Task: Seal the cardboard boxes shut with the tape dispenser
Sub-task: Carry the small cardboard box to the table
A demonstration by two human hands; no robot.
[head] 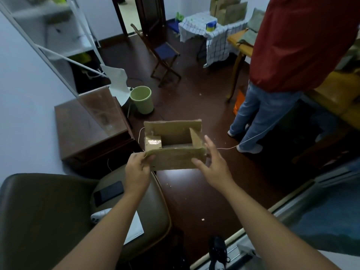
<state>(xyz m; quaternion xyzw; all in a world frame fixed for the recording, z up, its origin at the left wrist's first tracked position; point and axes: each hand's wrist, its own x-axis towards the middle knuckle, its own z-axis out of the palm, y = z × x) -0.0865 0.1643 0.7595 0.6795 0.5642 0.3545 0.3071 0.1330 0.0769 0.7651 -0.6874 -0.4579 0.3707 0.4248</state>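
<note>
Cardboard box (173, 145) held mid-air, flaps up. L hand (138, 168) pinches near flap; R hand (212, 158) fingers straight, touching box's R end.

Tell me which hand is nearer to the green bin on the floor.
Left. The left hand grips the near-left corner of the cardboard box, just below the green bin in the view. The right hand is open at the box's right end, farther off.

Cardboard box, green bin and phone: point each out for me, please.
cardboard box (176, 160): head view, on the near flap.
green bin (143, 103): head view, on its outer wall.
phone (109, 192): head view, on its dark screen.
</note>
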